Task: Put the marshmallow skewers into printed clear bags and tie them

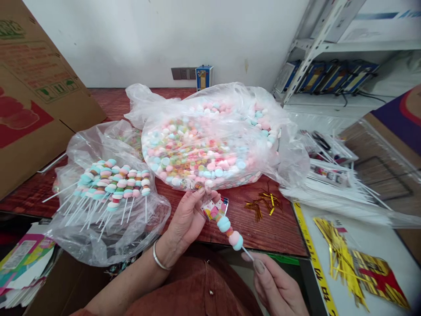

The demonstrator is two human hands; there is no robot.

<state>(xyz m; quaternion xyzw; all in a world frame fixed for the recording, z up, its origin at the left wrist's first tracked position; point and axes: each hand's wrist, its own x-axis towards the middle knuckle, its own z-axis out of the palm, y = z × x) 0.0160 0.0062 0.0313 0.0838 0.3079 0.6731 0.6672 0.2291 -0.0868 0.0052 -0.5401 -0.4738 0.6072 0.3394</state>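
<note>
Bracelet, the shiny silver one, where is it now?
In the head view, the bracelet is around the left wrist, just below the left hand and to the right of the piled candy sticks.

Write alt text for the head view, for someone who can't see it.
A person's right hand holds the white stick of a candy skewer, while the left hand pinches a printed wrapper at its far end. Behind lies a clear bag of candies; more skewers lie at left.

Bright, diffuse light leaves soft glare on the plastic bags (210,149); edges look stretched and blurred.
</note>
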